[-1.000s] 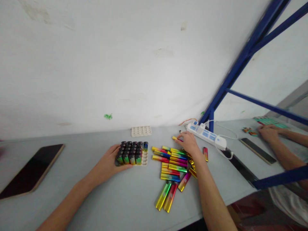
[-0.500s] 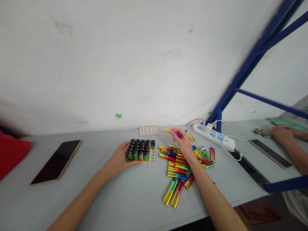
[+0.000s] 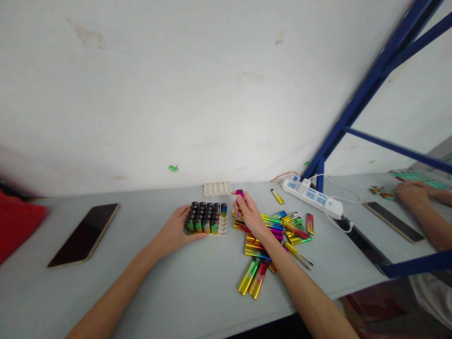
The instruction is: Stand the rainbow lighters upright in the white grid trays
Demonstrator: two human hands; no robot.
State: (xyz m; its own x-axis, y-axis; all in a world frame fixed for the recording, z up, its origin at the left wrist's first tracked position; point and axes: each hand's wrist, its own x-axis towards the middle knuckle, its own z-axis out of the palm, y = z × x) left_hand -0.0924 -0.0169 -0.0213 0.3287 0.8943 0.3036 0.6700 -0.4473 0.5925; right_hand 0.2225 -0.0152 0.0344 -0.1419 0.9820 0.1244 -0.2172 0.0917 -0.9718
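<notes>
My left hand [image 3: 172, 230] grips the side of a block of upright lighters [image 3: 204, 219], thumb along the near edge and fingers behind. The lighters have black tops and shiny coloured bodies, and they stand in rows in a white holed tray [image 3: 222, 230]. At the right column one lighter [image 3: 223, 209] stands at the far end, with bare holes in front of it. My right hand [image 3: 249, 211] is closed round a lighter [image 3: 240, 193] held upright, its purple end showing, just right of the tray. Beneath my right forearm lies a heap of loose metallic lighters [image 3: 256, 242].
A second white holed tray [image 3: 217, 189] lies by the wall. A power strip [image 3: 312, 195] with cables sits right, beside a blue metal frame [image 3: 319, 169]. A dark phone-like slab [image 3: 84, 235] lies left. Another person's hands [image 3: 413, 195] are at the far right.
My right hand has moved left and slightly down toward the tray, turning the lighter from lying sideways to upright. My left hand stays on the block.
</notes>
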